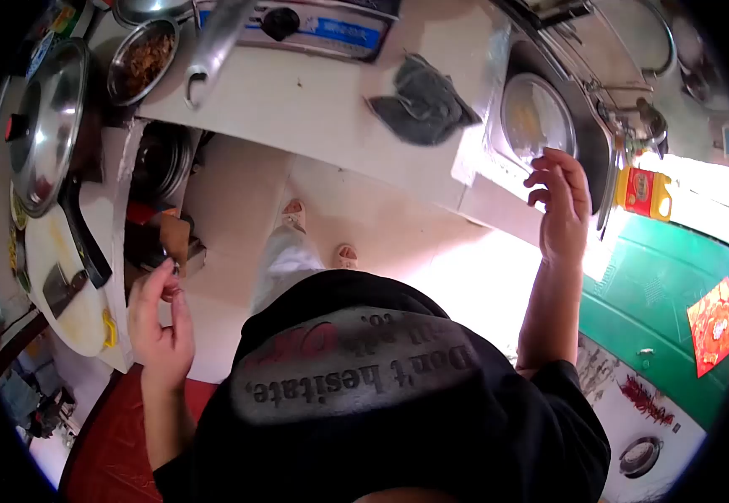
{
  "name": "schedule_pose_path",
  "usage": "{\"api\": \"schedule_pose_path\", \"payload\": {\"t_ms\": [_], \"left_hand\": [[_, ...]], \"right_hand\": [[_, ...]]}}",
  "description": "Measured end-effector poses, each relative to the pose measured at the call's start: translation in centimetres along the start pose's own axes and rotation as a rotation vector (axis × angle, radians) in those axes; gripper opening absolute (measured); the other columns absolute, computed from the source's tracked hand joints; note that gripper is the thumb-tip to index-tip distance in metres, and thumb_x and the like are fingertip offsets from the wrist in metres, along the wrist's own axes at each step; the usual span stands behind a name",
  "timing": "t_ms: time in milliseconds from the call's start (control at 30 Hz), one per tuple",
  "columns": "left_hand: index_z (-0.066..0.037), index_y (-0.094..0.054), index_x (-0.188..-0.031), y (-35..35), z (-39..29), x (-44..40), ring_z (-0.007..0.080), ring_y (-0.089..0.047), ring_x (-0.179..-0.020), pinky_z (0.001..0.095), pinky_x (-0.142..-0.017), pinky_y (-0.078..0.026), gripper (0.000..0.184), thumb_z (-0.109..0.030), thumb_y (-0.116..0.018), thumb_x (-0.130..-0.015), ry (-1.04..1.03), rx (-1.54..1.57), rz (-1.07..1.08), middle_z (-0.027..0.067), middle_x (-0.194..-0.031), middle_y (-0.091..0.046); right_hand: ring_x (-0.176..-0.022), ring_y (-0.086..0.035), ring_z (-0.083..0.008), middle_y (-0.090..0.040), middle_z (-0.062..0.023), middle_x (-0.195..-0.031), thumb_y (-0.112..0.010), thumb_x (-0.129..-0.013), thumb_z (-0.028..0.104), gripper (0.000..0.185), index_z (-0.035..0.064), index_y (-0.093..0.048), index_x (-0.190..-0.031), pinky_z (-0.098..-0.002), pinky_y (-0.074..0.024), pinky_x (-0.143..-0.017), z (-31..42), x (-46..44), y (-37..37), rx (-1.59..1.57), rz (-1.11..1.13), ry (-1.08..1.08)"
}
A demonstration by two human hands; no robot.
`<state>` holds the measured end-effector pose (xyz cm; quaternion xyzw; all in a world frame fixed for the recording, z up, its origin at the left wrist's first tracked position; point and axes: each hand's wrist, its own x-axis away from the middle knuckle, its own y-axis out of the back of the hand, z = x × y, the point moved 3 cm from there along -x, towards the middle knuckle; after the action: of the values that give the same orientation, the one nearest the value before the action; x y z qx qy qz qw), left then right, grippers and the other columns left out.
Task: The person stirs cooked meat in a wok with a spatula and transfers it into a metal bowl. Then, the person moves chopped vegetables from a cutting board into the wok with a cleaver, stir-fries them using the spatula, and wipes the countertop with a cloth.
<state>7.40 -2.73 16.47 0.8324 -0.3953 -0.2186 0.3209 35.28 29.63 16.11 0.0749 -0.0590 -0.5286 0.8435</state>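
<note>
My left hand (161, 327) hovers at the left, beside the counter's edge and in front of an open shelf. Its fingers are loosely curled with a gap to the thumb, and I make out nothing held. A white cutting board (75, 314) with a dark blade (61, 289) on it is the nearest thing to its left. On the right, my right hand (564, 201) is raised by the sink with bent, parted fingers and nothing in them. Just beyond it, a round metal basin (538, 113) sits in the sink (593, 142). A crumpled grey cloth (426, 102) lies on the counter between the hands.
A gas stove (297, 29), a metal handle (213, 59) and a bowl of brown food (143, 60) are ahead. A pan lid (50, 126) and black handle (83, 239) stand left. Right are a yellow jug (643, 193), a green surface (650, 277) and a red packet (714, 325).
</note>
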Motion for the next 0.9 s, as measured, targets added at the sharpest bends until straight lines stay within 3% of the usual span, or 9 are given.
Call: {"api": "schedule_pose_path", "payload": {"t_ms": [100,167,300,367,467,667,833,867,900], "left_hand": [[0.001,-0.052,-0.102,-3.1,0.5,4.7,0.0170,-0.050,-0.069,0.0246,-0.062,-0.042,0.028,0.005,-0.048,-0.075,0.084,0.018,0.023,0.0086,-0.080,-0.052],[0.001,-0.053,-0.102,-5.3,0.4,8.0,0.0165,-0.050,-0.068,0.0242,-0.062,-0.042,0.028,0.005,-0.049,-0.075,0.128,0.100,0.020,0.0083,-0.079,-0.052],[0.000,-0.053,-0.100,-6.6,-1.1,10.9,0.0155,-0.051,-0.066,0.0235,-0.060,-0.042,0.027,0.005,-0.049,-0.074,0.210,0.155,0.102,0.0083,-0.076,-0.053],[0.000,-0.053,-0.100,-6.9,-1.1,12.2,0.0158,-0.051,-0.064,0.0236,-0.059,-0.042,0.027,0.006,-0.049,-0.073,0.232,0.163,0.084,0.0089,-0.076,-0.052],[0.000,-0.054,-0.100,-7.1,-0.3,14.3,0.0143,-0.051,-0.064,0.0229,-0.059,-0.042,0.026,0.006,-0.049,-0.074,0.286,0.200,0.097,0.0084,-0.076,-0.052],[0.000,-0.053,-0.100,-8.7,4.1,18.4,0.0106,-0.051,-0.068,0.0211,-0.062,-0.043,0.022,0.002,-0.048,-0.079,0.605,0.505,0.062,0.0056,-0.078,-0.053],[0.000,-0.052,-0.103,-9.0,6.4,18.5,0.0104,-0.050,-0.072,0.0209,-0.065,-0.042,0.024,0.003,-0.048,-0.079,0.561,0.583,0.151,0.0059,-0.080,-0.052],[0.000,-0.052,-0.103,-9.0,7.2,18.8,0.0101,-0.049,-0.072,0.0209,-0.065,-0.042,0.025,0.002,-0.047,-0.079,0.581,0.574,0.141,0.0055,-0.080,-0.051],[0.000,-0.051,-0.104,-9.2,7.8,18.6,0.0098,-0.049,-0.071,0.0208,-0.065,-0.042,0.025,0.002,-0.046,-0.080,0.585,0.569,0.137,0.0051,-0.079,-0.051]], "right_hand": [[-0.081,-0.053,-0.0107,-0.055,-0.0062,-0.095,-0.044,-0.086,0.013,0.019,0.0030,-0.053,-0.101,-0.0203,-0.0424,-0.059,-5.2,2.0,2.5,0.195,-0.002,-0.098],[-0.090,-0.053,-0.0165,-0.054,-0.0060,-0.102,-0.049,-0.085,0.020,0.025,0.0054,-0.052,-0.105,-0.0258,-0.0446,-0.068,-7.8,1.5,1.8,0.500,0.012,0.015],[-0.119,-0.029,-0.0350,-0.032,-0.0178,-0.129,-0.054,-0.080,0.035,0.053,0.0081,-0.038,-0.123,-0.0370,-0.0286,-0.096,-8.9,-4.1,-5.4,0.860,0.165,0.486],[-0.124,-0.019,-0.0360,-0.024,-0.0170,-0.134,-0.049,-0.078,0.044,0.063,0.0120,-0.030,-0.129,-0.0464,-0.0199,-0.099,-10.8,-7.6,-8.6,1.017,0.141,0.442],[-0.125,-0.017,-0.0346,-0.020,-0.0141,-0.136,-0.045,-0.080,0.046,0.062,0.0149,-0.027,-0.130,-0.0462,-0.0167,-0.100,-14.1,-8.5,-10.6,1.221,0.158,0.404],[-0.125,-0.019,-0.0316,-0.023,-0.0113,-0.136,-0.043,-0.081,0.043,0.056,0.0181,-0.029,-0.130,-0.0448,-0.0158,-0.100,-14.9,-6.3,-13.2,1.123,0.178,0.399],[-0.124,-0.022,-0.0303,-0.027,-0.0088,-0.134,-0.046,-0.081,0.038,0.052,0.0199,-0.032,-0.128,-0.0447,-0.0185,-0.100,-13.3,-2.0,-15.5,1.109,0.381,0.580],[-0.118,-0.030,-0.0348,-0.032,-0.0156,-0.129,-0.053,-0.079,0.026,0.051,0.0159,-0.035,-0.126,-0.0426,-0.0248,-0.097,-13.3,-1.6,-14.2,1.131,0.360,0.638],[-0.118,-0.031,-0.0348,-0.032,-0.0154,-0.129,-0.055,-0.077,0.025,0.054,0.0151,-0.035,-0.126,-0.0426,-0.0252,-0.097,-13.6,-1.0,-12.7,1.156,0.312,0.613]]}}
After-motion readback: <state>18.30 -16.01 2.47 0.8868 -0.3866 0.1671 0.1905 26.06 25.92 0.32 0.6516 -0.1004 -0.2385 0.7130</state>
